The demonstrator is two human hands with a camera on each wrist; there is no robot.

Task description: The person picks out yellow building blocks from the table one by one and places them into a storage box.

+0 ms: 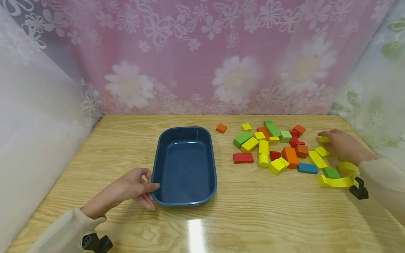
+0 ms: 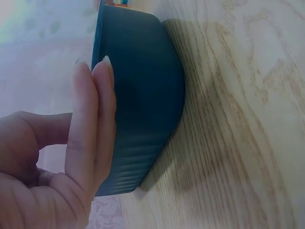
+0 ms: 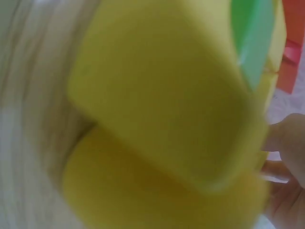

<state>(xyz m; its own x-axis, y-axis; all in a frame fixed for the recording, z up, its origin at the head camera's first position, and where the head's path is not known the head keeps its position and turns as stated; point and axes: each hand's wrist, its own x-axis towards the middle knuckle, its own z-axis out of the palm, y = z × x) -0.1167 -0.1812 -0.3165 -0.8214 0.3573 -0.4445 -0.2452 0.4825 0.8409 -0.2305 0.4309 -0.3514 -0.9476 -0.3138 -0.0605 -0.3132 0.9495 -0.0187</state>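
On the left stands a deep blue plastic tray (image 1: pixel 185 168). My left hand (image 1: pixel 139 188) pinches its near left rim, thumb over the edge and fingers outside against the wall. The left wrist view shows two of those fingers (image 2: pixel 93 119) straight along the tray's outer side (image 2: pixel 143 90). At the far right, my right hand (image 1: pixel 346 146) holds a small yellow block (image 1: pixel 323 139) at its fingertips. The right wrist view has large yellow blocks (image 3: pixel 162 95) close to the camera, hiding most of the fingers (image 3: pixel 279 169).
Several red, orange, yellow and green wooden blocks (image 1: pixel 262 147) lie scattered right of the tray, with one blue block (image 1: pixel 307 168) among them. A yellow arched block (image 1: pixel 336 182) lies near the right sleeve (image 1: pixel 376 175). Floral curtains (image 1: pixel 196 70) hang behind and beside the wooden table (image 1: pixel 240 218).
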